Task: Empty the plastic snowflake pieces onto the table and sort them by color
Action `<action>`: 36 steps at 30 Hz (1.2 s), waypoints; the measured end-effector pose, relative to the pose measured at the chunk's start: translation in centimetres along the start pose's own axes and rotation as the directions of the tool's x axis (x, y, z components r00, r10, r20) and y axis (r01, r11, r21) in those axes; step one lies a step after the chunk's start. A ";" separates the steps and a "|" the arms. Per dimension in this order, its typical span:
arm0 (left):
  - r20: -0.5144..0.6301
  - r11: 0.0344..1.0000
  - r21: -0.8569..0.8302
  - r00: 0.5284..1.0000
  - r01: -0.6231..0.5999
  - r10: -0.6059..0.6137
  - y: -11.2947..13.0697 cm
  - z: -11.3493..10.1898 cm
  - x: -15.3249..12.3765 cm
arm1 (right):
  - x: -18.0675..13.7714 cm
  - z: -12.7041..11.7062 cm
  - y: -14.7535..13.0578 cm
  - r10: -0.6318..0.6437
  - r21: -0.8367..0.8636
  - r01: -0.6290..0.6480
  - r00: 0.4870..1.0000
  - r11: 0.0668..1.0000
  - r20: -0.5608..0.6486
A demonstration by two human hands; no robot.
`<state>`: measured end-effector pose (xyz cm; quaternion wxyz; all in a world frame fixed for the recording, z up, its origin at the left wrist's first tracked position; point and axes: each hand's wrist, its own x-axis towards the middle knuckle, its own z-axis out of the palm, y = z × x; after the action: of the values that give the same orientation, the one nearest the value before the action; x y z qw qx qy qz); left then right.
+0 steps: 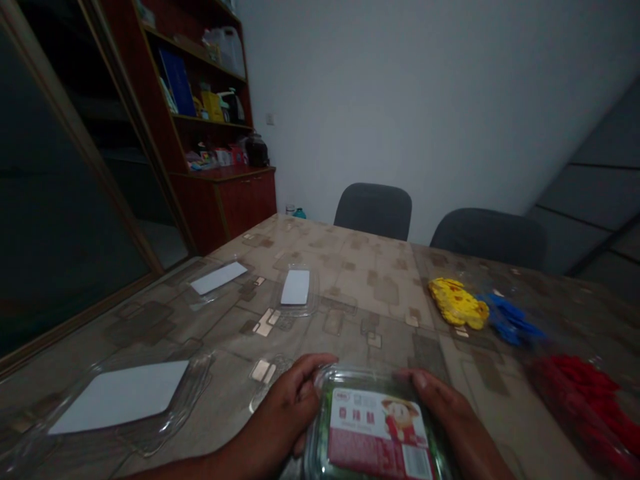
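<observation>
Both hands grip a clear plastic food container (325, 453) at the bottom centre, above the table. A white and pink label with a cartoon figure in a straw hat covers its lid, and something green shows inside round the label. My left hand (295, 407) is closed on the container's left side, its thumb at the upper corner. Along the right side lies my right hand (445, 407), fingers partly hidden behind the edge. Beyond my left hand, a clear plastic piece (257, 400) lies on the table, partly covered by that hand.
Clear plastic lids with white labels lie at left: a near one (120, 397), a far one (219, 278) and a middle one (295, 288). On the right are yellow pieces (459, 303), blue pieces (510, 320) and red pieces (585, 380) in clear plastic. Two grey chairs (374, 210) stand behind the table.
</observation>
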<state>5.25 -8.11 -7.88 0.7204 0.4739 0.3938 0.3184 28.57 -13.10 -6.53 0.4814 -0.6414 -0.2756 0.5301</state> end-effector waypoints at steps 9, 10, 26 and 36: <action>-0.017 0.997 -0.076 1.000 0.019 -0.020 -0.2 0.1 0.2 | 0.3 0.0 0.1 -0.026 0.020 0.027 0.999 0.999 -0.032; -0.011 0.998 -0.063 1.000 0.012 -0.013 -0.2 0.2 0.3 | 0.4 0.0 0.2 -0.036 0.018 0.037 0.999 0.999 -0.035; -0.131 1.000 0.010 0.991 0.020 -0.019 -0.6 0.2 0.7 | -0.2 -0.2 -0.2 -0.048 -0.040 0.046 0.996 0.998 -0.072; -0.151 0.999 -0.043 0.988 0.017 -0.023 -0.6 0.2 0.8 | -0.1 -0.4 0.3 -0.062 -0.034 0.061 0.998 0.998 -0.030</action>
<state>5.86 -7.76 -8.64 0.7013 0.4292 0.4454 0.3543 28.83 -13.42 -6.73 0.4910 -0.6486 -0.2966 0.5003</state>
